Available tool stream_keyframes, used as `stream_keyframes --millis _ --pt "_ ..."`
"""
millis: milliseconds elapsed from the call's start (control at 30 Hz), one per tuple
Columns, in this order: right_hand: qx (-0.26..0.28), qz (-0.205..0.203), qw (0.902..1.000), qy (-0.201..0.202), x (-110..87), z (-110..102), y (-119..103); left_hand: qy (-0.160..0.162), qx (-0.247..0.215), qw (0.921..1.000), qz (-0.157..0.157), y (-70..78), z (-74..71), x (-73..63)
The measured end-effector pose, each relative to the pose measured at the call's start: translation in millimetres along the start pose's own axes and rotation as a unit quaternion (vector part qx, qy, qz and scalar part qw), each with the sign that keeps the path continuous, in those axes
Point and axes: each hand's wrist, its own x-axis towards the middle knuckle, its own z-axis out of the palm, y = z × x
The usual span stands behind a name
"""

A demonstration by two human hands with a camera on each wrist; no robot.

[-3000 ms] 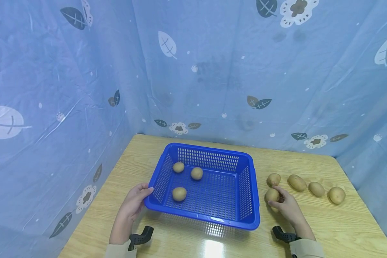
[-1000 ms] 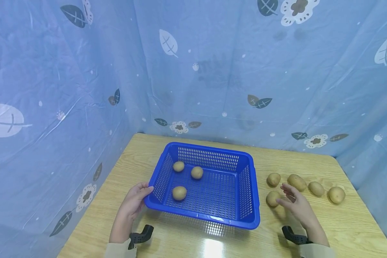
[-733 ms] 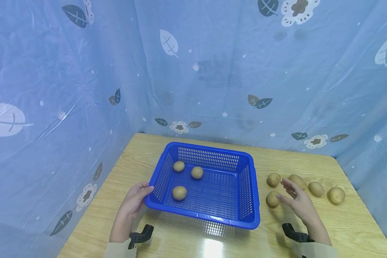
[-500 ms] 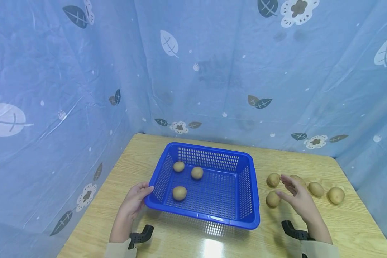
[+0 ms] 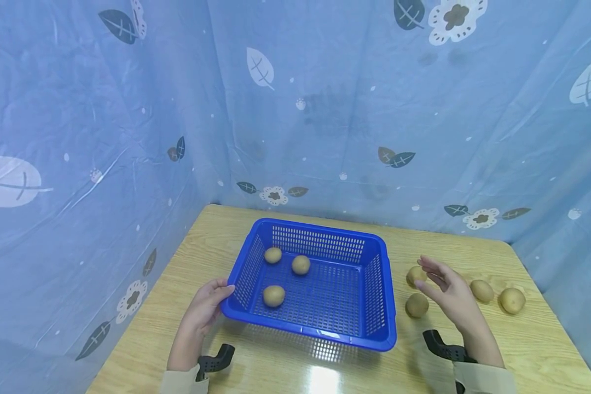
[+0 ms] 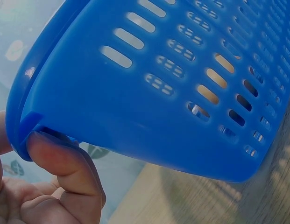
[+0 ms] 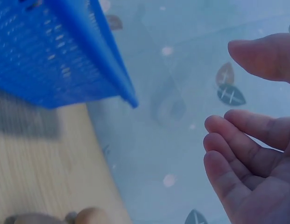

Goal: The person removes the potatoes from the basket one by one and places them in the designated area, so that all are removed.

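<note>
A blue perforated plastic basket [image 5: 305,330] holds a left potato [image 5: 273,255], a middle potato [image 5: 301,265] and a front potato [image 5: 273,296]. My left hand [image 5: 204,307] grips its near-left corner, thumb on top of the rim; in the left wrist view curled fingers [image 6: 60,161] hook under the lip. My right hand [image 5: 450,295] hovers with fingers spread, holding nothing, above the potatoes right of the basket. Its fingertips overlap the rear potato [image 5: 415,277] in the head view. Just in front of that lies a near potato [image 5: 416,305]. A long potato is hidden behind the hand.
Two more potatoes, a smaller one [image 5: 482,291] and a rounder one [image 5: 512,301], lie farther right on the wooden table [image 5: 537,350]. A blue leaf-patterned curtain [image 5: 340,137] hangs behind and along the sides. Each wrist wears a black camera mount [image 5: 216,360].
My right hand has let go of the near potato, drawn back from it, then risen and moved forward toward the rear one. The left hand and basket have stayed put.
</note>
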Motion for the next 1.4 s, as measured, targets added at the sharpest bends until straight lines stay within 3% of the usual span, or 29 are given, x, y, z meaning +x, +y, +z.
stream_keyframes --millis 667,1400 --pt "0.045 -0.01 0.9979 -0.045 27.2 19 -37 0.002 -0.009 1.0 -0.001 0.1 0.1 0.5" --pt "0.099 -0.022 0.9891 -0.106 58.9 63 -61 0.014 0.0 0.9999 -0.004 -3.1 0.0 2.7"
